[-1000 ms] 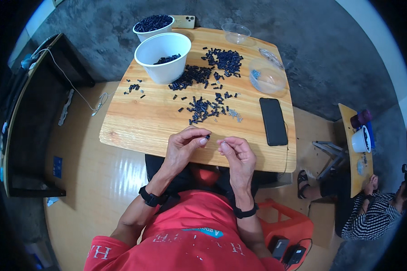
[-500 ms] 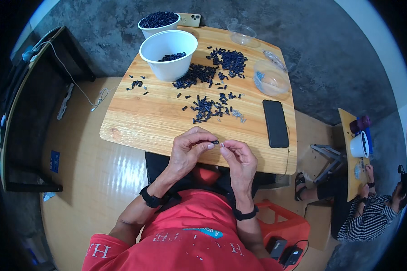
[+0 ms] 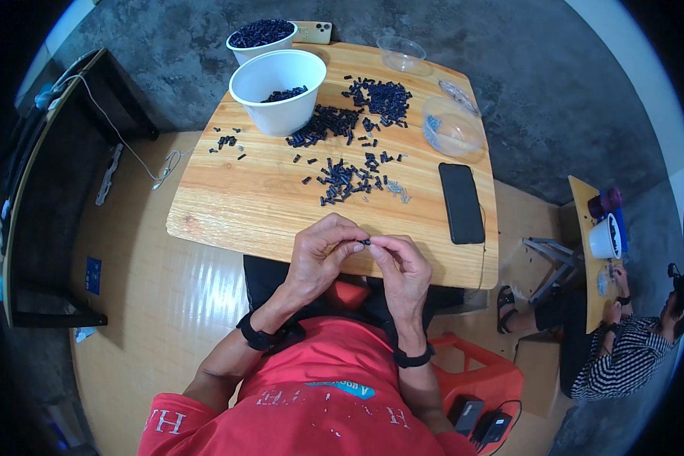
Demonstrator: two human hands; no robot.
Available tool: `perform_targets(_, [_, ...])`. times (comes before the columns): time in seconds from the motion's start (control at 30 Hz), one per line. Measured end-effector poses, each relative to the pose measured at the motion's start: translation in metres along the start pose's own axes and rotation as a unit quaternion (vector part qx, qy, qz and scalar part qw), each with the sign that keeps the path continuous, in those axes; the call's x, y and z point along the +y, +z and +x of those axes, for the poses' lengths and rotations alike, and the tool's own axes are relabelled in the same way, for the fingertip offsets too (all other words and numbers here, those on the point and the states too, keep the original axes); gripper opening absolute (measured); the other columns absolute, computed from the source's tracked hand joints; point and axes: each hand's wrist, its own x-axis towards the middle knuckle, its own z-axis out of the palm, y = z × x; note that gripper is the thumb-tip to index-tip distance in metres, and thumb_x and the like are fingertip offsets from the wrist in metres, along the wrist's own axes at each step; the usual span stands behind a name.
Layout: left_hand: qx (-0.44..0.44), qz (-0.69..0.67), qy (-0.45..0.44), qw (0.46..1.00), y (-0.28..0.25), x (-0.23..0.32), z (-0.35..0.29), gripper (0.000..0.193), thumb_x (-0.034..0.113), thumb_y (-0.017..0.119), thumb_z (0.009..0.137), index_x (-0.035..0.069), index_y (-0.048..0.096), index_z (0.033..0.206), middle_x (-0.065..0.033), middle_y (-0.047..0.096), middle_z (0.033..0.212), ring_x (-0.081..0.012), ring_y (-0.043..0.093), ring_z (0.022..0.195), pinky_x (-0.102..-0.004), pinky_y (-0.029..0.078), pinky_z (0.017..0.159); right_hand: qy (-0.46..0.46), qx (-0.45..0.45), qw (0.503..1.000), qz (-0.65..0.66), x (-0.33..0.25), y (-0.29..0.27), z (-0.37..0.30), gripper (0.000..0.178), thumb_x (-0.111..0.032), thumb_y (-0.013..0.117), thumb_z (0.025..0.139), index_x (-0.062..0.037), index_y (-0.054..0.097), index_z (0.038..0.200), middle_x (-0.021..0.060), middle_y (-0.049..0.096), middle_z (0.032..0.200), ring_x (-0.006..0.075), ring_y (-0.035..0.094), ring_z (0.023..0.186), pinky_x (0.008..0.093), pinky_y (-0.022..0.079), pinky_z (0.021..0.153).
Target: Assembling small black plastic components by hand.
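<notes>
My left hand [image 3: 321,254] pinches a small dark tube-like piece [image 3: 365,242] between thumb and fingertips, just above the table's near edge. Against its other end, my right hand [image 3: 403,267] has thumb and forefinger closed; whatever lies between those fingertips is hidden. Beyond my hands lies a loose heap of similar dark pieces [image 3: 342,181], with small clear bits [image 3: 397,191] at its right. A white bowl [image 3: 270,114] partly filled with dark pieces stands farther back, next to a second heap [image 3: 328,125]. Another heap [image 3: 386,101] spreads to its right.
On the wooden table [image 3: 243,205] are a black phone [image 3: 461,204], clear plastic bowls [image 3: 463,135] [image 3: 403,57], a full white bowl [image 3: 239,53] and a pale phone [image 3: 314,32]. A red stool [image 3: 486,372] is at my right. Another person [image 3: 623,357] sits at a side table.
My right fingertips have closed the small gap and now meet the dark piece in my left hand. The small clear piece seen at my right fingertips is now hidden.
</notes>
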Motion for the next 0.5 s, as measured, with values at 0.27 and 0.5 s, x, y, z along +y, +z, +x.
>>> perform_targets(0.27, [-0.023,0.051,0.001,0.998,-0.002,-0.005,-0.006,0.018,-0.007,0.066,0.078,0.001,0.069,0.095,-0.0070,0.063,0.086,-0.0162,0.061,0.080,-0.0260,0.047,0.070,-0.023,-0.025,0.995,-0.089,-0.013,-0.005,-0.001,0.010,-0.003,0.068,0.082,0.0009,0.067,0.091,0.0107,0.066,0.086,0.0177,0.064,0.078,0.0276,0.050,0.070])
perform_targets(0.5, [0.033,-0.133,-0.184,0.973,-0.001,-0.015,-0.017,0.014,0.001,0.066,0.083,-0.002,0.069,0.097,-0.0038,0.065,0.090,-0.0108,0.058,0.084,-0.0242,0.046,0.077,-0.110,0.010,0.986,-0.124,0.001,0.017,-0.017,0.021,-0.010,0.064,0.087,-0.0033,0.069,0.106,0.0138,0.062,0.108,0.0273,0.060,0.099,0.0347,0.049,0.083])
